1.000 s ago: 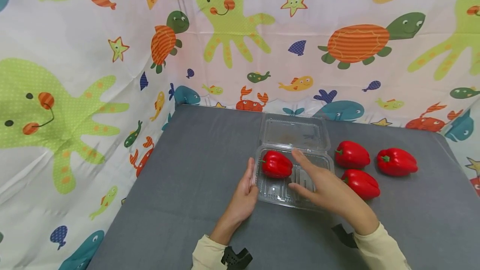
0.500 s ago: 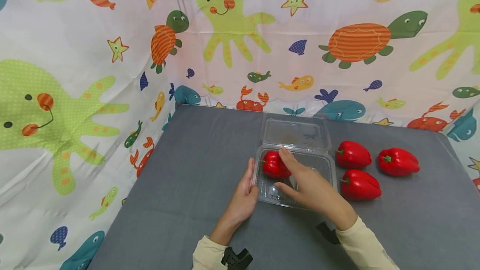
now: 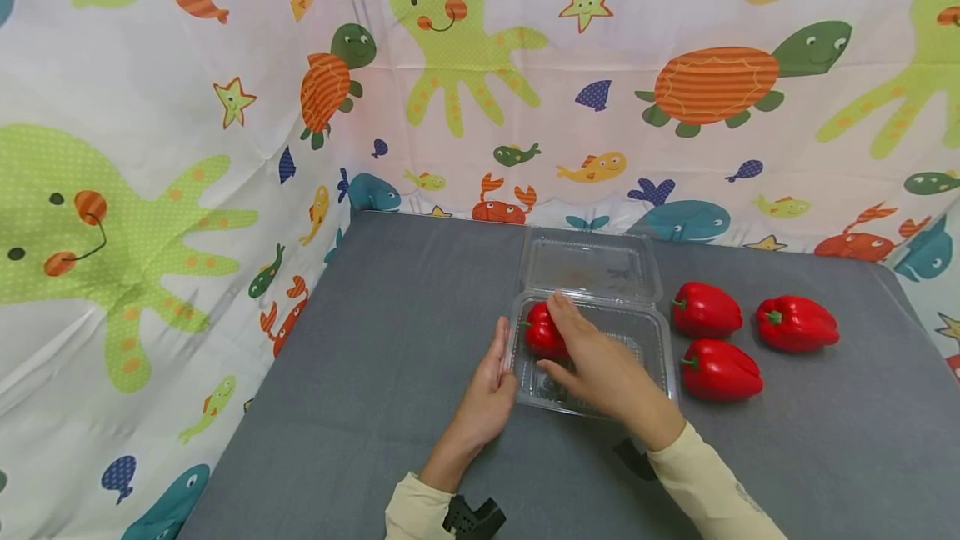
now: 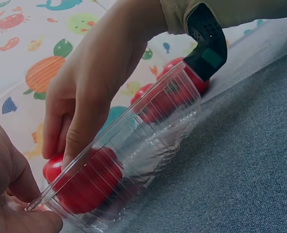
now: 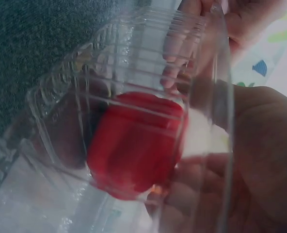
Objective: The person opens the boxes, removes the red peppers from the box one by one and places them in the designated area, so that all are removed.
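A clear plastic clamshell container (image 3: 652, 332) lies with its lid laid back behind it. Inside its left part sits a red bell pepper (image 3: 538, 332), stem to the left. My right hand (image 3: 603, 369) reaches down over the pepper's right side. In the right wrist view, its thumb and fingers hold the pepper (image 5: 134, 145) from both sides, seen through the clear wall. My left hand (image 3: 480, 398) lies along the container's left side. The left wrist view shows that hand (image 4: 12, 184) pinching the container's rim between thumb and fingers.
To the right of the container lie several items: two red bell peppers, one behind (image 3: 707, 310) and one in front (image 3: 722, 370), plus a third pepper (image 3: 797, 324) farther right. A grey cloth (image 3: 375, 357) covers the table. Sea-animal curtains (image 3: 480, 65) hang behind and at left.
My right hand has moved left across the container and onto the red bell pepper inside it. My left hand stays at the container's left side.
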`<action>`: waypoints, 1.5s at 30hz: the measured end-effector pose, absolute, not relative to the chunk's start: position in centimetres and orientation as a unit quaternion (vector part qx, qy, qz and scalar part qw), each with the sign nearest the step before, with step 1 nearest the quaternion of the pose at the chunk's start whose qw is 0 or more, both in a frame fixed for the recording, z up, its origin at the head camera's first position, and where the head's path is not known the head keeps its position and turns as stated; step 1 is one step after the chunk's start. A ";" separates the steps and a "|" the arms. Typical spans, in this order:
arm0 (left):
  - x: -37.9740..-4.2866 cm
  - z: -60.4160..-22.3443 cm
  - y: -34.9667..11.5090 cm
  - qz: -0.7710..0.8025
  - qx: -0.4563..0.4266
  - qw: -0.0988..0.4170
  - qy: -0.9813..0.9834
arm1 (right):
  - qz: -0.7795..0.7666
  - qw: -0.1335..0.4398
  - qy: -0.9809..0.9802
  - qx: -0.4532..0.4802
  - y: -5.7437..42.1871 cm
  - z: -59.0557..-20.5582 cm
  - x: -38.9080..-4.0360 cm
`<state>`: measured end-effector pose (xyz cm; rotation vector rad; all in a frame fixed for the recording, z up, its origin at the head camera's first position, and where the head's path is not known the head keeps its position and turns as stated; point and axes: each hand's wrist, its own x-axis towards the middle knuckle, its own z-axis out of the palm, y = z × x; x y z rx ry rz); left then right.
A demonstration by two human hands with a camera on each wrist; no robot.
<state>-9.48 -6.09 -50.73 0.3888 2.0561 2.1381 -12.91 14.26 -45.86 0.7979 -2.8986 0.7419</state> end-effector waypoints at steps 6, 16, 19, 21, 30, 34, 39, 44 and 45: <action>-9.4 -50.6 -6.1 0.709 0.130 0.074 0.689 | 0.232 0.021 -0.942 0.243 13.7 -46.1 -13.0; -9.6 -50.6 -6.1 0.712 0.131 0.075 0.686 | 0.221 0.029 -0.949 0.224 13.4 -46.1 -13.3; -9.6 -50.5 -6.1 0.710 0.132 0.075 0.688 | 0.217 0.031 -0.951 0.219 13.3 -46.2 -13.4; -9.6 -50.5 -6.1 0.709 0.132 0.074 0.689 | 0.215 0.036 -0.952 0.217 13.1 -46.2 -13.4; -9.7 -50.6 -6.1 0.704 0.134 0.078 0.693 | 0.211 0.076 -0.954 0.198 12.7 -46.6 -13.6; -9.6 -50.6 -6.1 0.705 0.134 0.079 0.692 | 0.207 0.094 -0.954 0.196 12.5 -46.8 -13.6; -9.5 -50.5 -6.1 0.709 0.132 0.082 0.688 | 0.212 0.110 -0.950 0.202 12.6 -47.0 -13.6; -9.4 -50.6 -6.2 0.709 0.132 0.084 0.687 | 0.227 0.112 -0.944 0.213 12.8 -46.9 -13.5; -9.4 -50.6 -6.2 0.709 0.132 0.084 0.687 | 0.229 0.110 -0.943 0.213 12.8 -46.9 -13.5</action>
